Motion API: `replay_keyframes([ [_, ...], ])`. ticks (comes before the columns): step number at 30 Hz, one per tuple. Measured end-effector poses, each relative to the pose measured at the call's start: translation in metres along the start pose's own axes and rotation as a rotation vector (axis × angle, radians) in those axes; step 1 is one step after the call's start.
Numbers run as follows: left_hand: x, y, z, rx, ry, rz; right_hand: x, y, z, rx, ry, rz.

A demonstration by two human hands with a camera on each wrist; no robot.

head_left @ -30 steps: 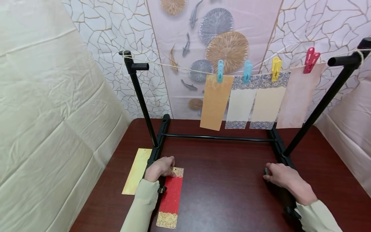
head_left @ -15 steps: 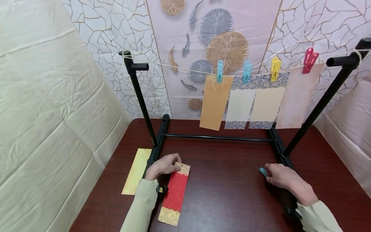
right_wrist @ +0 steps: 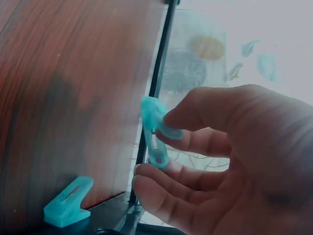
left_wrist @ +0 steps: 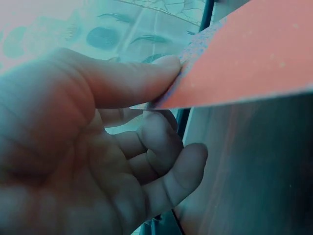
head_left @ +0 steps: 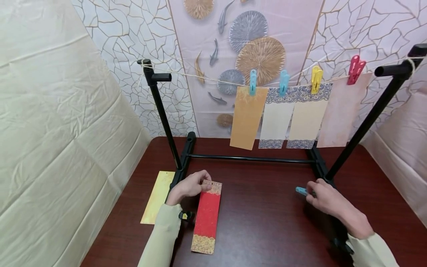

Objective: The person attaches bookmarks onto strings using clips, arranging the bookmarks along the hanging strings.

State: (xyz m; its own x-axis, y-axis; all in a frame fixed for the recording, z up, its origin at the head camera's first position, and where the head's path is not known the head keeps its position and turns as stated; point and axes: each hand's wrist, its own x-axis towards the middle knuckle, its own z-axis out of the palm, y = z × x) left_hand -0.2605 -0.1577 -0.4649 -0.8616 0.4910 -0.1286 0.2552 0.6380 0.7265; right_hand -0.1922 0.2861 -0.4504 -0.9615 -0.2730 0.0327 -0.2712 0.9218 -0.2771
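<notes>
My left hand (head_left: 191, 186) pinches the top end of a red paper card (head_left: 207, 215) with gold patterned bands at both ends. The thumb lies on the card's face and the fingers are behind it, as the left wrist view shows. In my right hand (head_left: 328, 198) is a light blue clothespin (head_left: 301, 191), pinched between thumb and forefinger. Another clothespin (right_wrist: 68, 201) of the same colour lies by the rack's foot in the right wrist view. To the left of my left hand, a pale yellow card (head_left: 156, 198) lies partly under the rack's base.
A black rack (head_left: 163, 115) stands on the dark wooden table (head_left: 263, 222), with a string (head_left: 203, 76) tied between its posts. Hanging from the string are an orange card (head_left: 248, 122), several paler cards, blue clothespins (head_left: 252, 82), a yellow clothespin (head_left: 316, 79) and a red clothespin (head_left: 355, 69).
My left hand has lifted the red card and carried it rightward and away from me. My right hand has risen with the blue clothespin, which now shows more.
</notes>
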Motion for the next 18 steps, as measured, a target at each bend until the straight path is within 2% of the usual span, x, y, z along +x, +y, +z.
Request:
replay_keyframes([
  [7,-0.003,0.01,-0.004,-0.026,0.033,0.032,-0.004,-0.006,-0.005,0.043,0.086,-0.023],
  [12,-0.006,0.018,-0.007,-0.063,0.036,0.036,-0.006,-0.008,-0.007,0.048,0.102,-0.043],
  [18,-0.006,0.026,-0.011,-0.03,0.042,0.07,-0.008,-0.01,-0.009,0.066,0.108,-0.057],
])
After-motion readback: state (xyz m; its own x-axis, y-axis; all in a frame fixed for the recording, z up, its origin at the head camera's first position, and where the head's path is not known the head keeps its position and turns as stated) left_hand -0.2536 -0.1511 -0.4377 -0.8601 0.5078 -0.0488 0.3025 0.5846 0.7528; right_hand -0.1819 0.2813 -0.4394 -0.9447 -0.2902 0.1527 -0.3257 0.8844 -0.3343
